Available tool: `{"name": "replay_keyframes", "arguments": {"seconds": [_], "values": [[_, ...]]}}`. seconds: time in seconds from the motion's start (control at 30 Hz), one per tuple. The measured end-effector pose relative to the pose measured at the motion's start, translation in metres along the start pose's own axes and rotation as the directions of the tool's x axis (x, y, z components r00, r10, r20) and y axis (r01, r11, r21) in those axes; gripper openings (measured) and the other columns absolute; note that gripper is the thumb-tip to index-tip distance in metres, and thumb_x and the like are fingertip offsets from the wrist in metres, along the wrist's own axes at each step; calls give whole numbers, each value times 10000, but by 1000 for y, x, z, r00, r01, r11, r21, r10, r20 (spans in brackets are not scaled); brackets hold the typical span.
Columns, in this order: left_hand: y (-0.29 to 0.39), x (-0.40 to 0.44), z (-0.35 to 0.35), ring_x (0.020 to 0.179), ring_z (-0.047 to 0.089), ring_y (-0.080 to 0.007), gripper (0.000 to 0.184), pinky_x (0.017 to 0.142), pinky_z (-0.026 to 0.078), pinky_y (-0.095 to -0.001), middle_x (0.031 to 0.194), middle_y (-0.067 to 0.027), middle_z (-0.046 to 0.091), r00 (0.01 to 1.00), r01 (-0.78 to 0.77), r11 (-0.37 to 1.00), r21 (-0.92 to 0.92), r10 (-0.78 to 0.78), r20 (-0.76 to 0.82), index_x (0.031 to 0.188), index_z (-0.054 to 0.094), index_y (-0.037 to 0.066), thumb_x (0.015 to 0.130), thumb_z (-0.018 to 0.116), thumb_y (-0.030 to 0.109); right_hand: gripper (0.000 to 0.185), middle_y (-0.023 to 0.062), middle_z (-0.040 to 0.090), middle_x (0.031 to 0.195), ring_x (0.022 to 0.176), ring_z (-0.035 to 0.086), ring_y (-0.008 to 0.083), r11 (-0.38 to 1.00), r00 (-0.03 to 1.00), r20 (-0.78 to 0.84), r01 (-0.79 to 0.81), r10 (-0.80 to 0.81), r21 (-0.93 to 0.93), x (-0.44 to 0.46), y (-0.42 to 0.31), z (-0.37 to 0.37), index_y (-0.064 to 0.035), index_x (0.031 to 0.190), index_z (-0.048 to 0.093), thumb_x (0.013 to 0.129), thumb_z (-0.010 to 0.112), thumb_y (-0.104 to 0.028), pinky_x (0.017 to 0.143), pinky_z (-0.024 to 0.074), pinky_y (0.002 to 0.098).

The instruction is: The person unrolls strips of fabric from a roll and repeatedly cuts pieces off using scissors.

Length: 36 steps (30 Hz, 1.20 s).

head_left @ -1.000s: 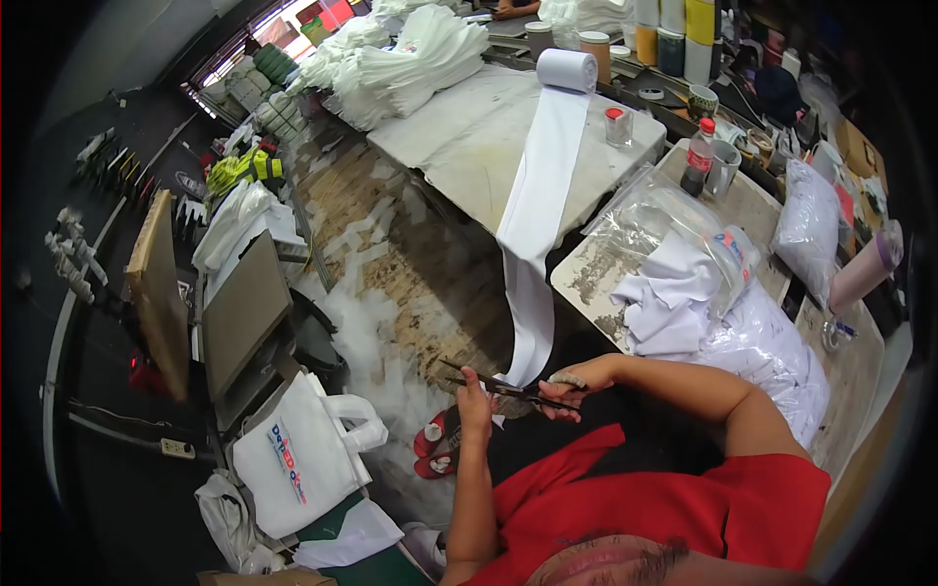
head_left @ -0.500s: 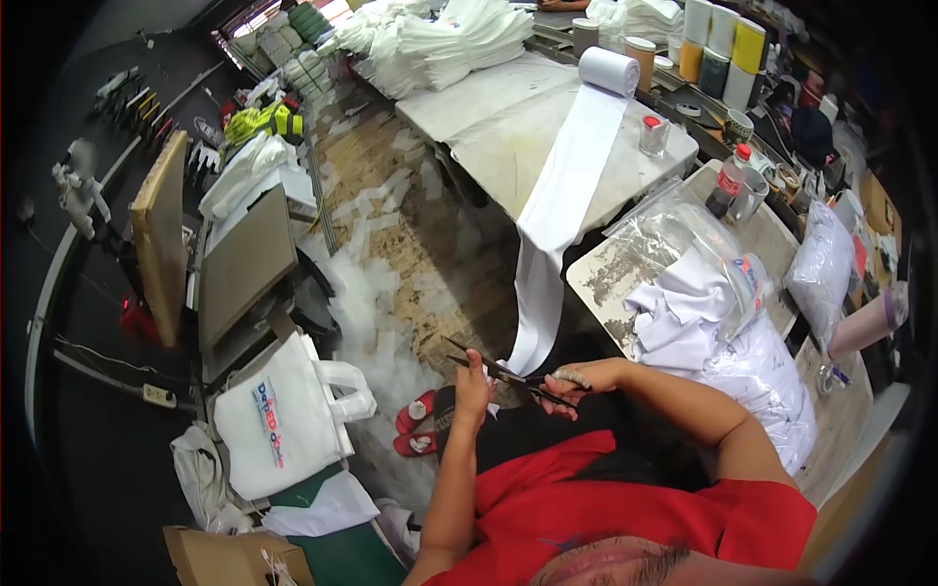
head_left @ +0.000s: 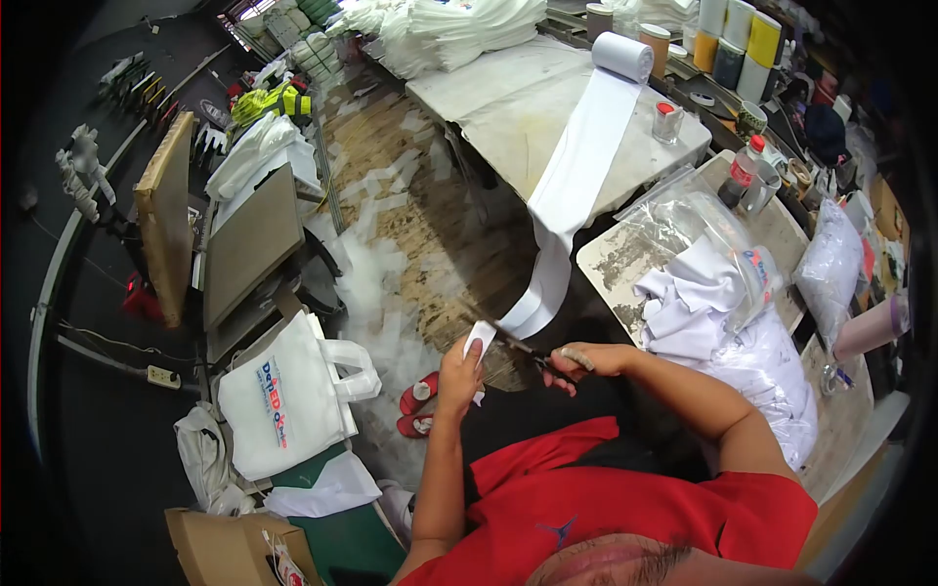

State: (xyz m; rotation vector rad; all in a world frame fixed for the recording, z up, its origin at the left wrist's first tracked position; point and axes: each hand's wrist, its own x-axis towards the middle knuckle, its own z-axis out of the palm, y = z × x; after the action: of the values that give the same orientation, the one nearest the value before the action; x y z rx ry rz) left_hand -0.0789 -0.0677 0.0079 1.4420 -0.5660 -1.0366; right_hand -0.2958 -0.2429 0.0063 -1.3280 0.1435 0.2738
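My left hand [head_left: 457, 379] is closed on a small white piece of fabric [head_left: 479, 344], with the thumb on top. In my right hand [head_left: 575, 363] are dark scissors [head_left: 516, 342], fingers through the handles. Their blades point left, lying between the piece in my left hand and the lower end of a long white fabric strip [head_left: 555, 264]. Whether that piece is still joined to the strip I cannot make out. Up on the white table the strip runs out from a fabric roll [head_left: 623, 57] and hangs over the edge in a curve.
A jar with a red lid [head_left: 667, 123] stands on the white table [head_left: 489, 98]. To the right are a cola bottle [head_left: 740, 171] and crumpled white fabric [head_left: 689, 298]. On the left lie a white tote bag [head_left: 283, 400] and flat press plates [head_left: 256, 254]. Scraps [head_left: 376, 283] litter the floor.
The scissors have moved down and left towards my left hand, which now shows a white piece standing up between its fingers. The hanging strip curves out more at its lower end.
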Motion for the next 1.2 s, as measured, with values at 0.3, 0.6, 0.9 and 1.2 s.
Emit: {"name": "replay_keyframes", "arguments": {"seconds": [0.3, 0.6, 0.9, 1.2], "values": [[-8, -9, -15, 440, 309, -12, 386, 414, 238, -213, 550, 90, 373, 998, 24, 1000, 19, -25, 55, 1004, 672, 42, 1015, 546, 406, 700, 15, 548, 768, 688, 555, 131, 986, 989, -136, 78, -58, 144, 3, 5, -17, -23, 985, 607, 929, 438, -700, 687, 493, 291], [-3, -22, -34, 431, 320, -23, 407, 415, 266, -214, 541, 74, 397, 994, 76, 997, -6, -76, 73, 984, 675, 22, 1016, 544, 406, 674, 11, 548, 778, 687, 551, 130, 977, 965, -239, 147, -107, 153, 5, 6, -16, -29, 1007, 607, 940, 445, -680, 695, 493, 297], [-5, -24, -45, 522, 548, -94, 360, 499, 424, -233, 653, -29, 618, 1000, -7, 999, -31, 7, -8, 986, 660, -25, 1010, 550, 318, 762, 35, 547, 833, 766, 568, 146, 988, 967, -234, 125, -100, 95, 4, 9, -21, -3, 1073, 573, 928, 382, -727, 726, 511, 306], [43, -3, -32, 615, 598, -135, 379, 601, 487, -248, 711, -94, 645, 998, -28, 976, -217, 40, 52, 1163, 622, -75, 1029, 466, 244, 826, 26, 546, 866, 789, 564, 127, 970, 965, 120, -225, 234, -88, -3, 5, -11, 5, 1125, 574, 912, 349, -761, 800, 499, 287]]}}
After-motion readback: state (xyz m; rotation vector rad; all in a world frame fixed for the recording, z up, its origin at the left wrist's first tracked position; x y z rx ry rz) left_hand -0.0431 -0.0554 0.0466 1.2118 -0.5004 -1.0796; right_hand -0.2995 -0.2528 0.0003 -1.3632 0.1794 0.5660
